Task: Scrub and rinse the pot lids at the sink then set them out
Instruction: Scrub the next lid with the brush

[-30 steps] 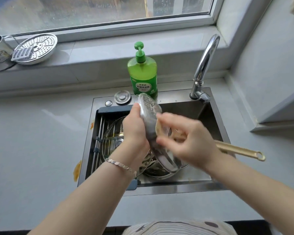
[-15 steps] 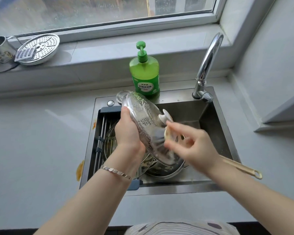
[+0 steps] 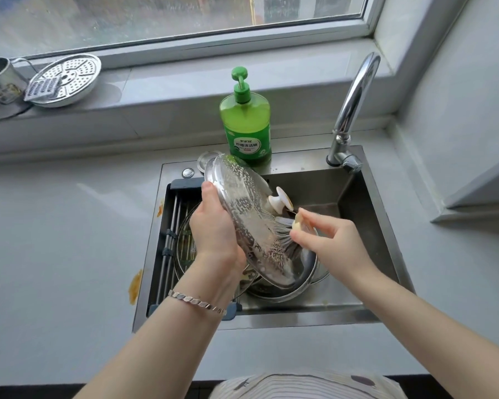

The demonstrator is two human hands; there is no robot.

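Left hand [image 3: 213,226] gripping sudsy glass lid [image 3: 242,203]—tilted, right hand [image 3: 337,240] pinching brush [image 3: 284,239]

sink [image 3: 357,197]: set in tabletop [image 3: 55,240], centre, below windowsill [image 3: 185,82].
faucet [image 3: 355,105]: sink's back-R corner.
soap bottle [image 3: 245,128]: sink's back ledge, L of faucet, just behind lid [image 3: 242,208].
lid: tilted over sink, btwn both hands, knob [image 3: 281,198] side facing R.
left hand [image 3: 213,226]: grips lid's L rim, above rack [image 3: 170,240].
right hand [image 3: 329,240]: R of lid, holds brush [image 3: 285,240]; bristles touching lid below knob.
rack: in sink's L part.
2nd lid [image 3: 183,243]: on rack, under left hand.
pot [image 3: 271,295]: in sink, below held lid, R of rack.
cap [image 3: 206,159]: back-L ledge, partly behind lid.
mug [image 3: 0,84]: far L on windowsill.
steamer plate [image 3: 72,76]: just R of mug.
grater [image 3: 42,89]: on plate's L edge.
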